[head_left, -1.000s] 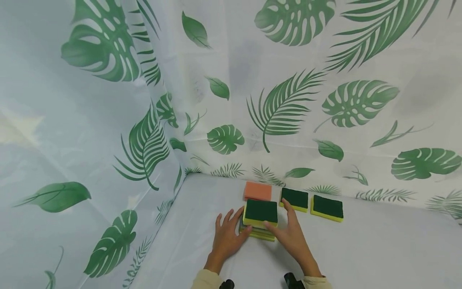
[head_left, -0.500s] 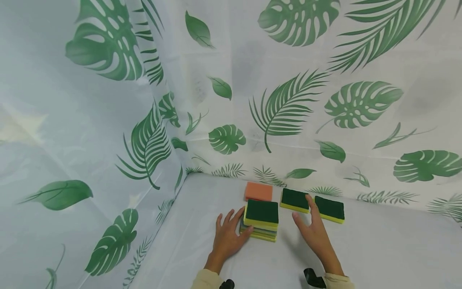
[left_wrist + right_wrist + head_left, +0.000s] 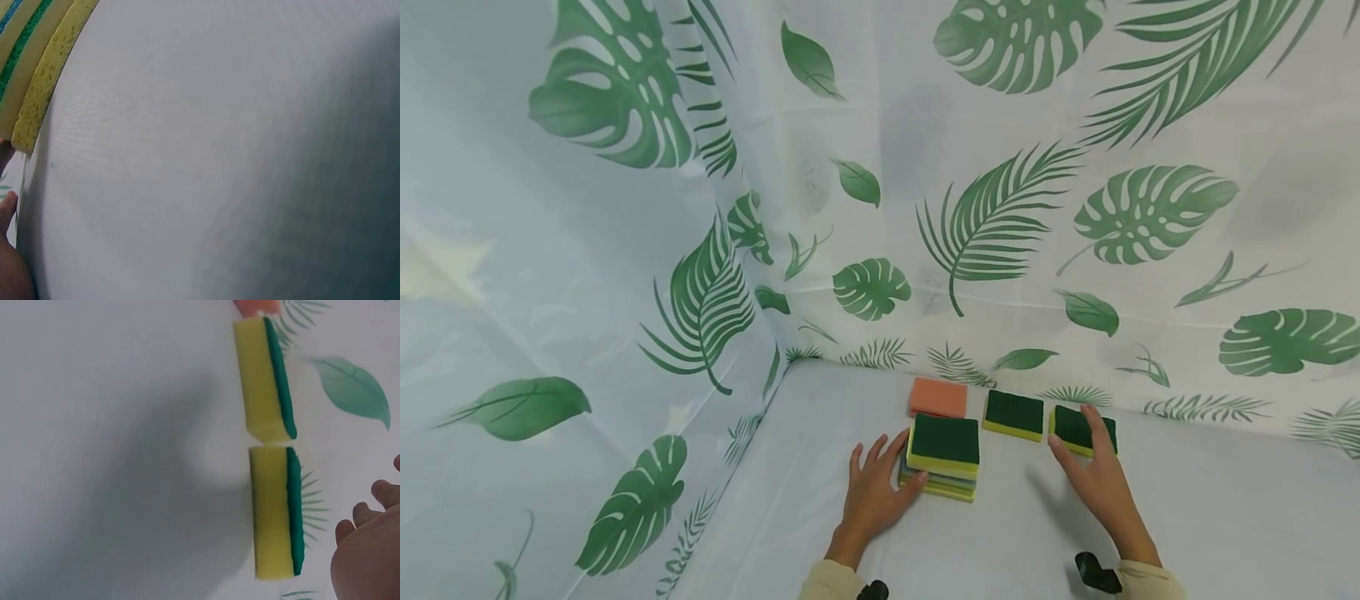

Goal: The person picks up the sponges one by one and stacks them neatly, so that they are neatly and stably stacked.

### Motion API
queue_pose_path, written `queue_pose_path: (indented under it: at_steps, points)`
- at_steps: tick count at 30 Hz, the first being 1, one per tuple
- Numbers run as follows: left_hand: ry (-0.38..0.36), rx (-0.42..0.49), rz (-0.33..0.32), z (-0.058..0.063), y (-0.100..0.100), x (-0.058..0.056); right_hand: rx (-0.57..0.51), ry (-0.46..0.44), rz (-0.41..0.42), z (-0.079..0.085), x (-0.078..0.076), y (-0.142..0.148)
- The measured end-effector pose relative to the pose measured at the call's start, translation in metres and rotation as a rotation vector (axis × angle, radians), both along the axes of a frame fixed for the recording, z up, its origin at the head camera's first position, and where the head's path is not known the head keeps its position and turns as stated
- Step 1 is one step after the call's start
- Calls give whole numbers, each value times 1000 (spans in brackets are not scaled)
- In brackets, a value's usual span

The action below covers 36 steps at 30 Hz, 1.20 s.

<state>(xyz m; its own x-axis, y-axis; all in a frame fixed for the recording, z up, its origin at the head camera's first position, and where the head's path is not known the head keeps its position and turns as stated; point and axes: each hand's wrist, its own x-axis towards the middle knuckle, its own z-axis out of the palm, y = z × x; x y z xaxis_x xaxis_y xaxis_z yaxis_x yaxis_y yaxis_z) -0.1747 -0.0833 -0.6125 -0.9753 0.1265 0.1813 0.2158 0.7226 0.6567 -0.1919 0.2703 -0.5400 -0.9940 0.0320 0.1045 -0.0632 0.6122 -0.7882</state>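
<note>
A stack of sponges (image 3: 946, 439) stands on the white table in the head view, its top one dark green over yellow. My left hand (image 3: 874, 493) rests against the stack's left side, fingers spread and thumb at its front corner. In the left wrist view, yellow, green and blue layers of the stack (image 3: 39, 75) fill the top left corner. Over the rightmost green-and-yellow sponge (image 3: 1072, 427), my right hand (image 3: 1101, 483) is held with thumb and fingers apart. It partly covers that sponge; in the right wrist view, the sponge (image 3: 272, 512) lies apart from the fingers.
Another green-and-yellow sponge (image 3: 1013, 414) lies left of the rightmost one, with a narrow gap between. Behind the stack is an orange sponge-like block (image 3: 938, 397). A leaf-printed white sheet (image 3: 880, 225) rises along the table's back and left edges.
My right hand has left the stack and moved right, past the middle sponge, to the rightmost one. The left hand has stayed at the stack.
</note>
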Motion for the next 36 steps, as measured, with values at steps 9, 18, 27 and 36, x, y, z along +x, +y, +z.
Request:
queue_pose_path:
  at_steps: [9,18,27,36]
  points:
    - [13,16,-9,1,2,0,30,53,-69,-9,-6,23]
    - [11,23,3,1,2,-1,56,7,-159,-12,-13,39]
    - [39,57,10,3,1,-3,28,-16,-173,-25,-20,55]
    - [36,60,7,0,0,-2,4,-169,-177,-37,-22,62]
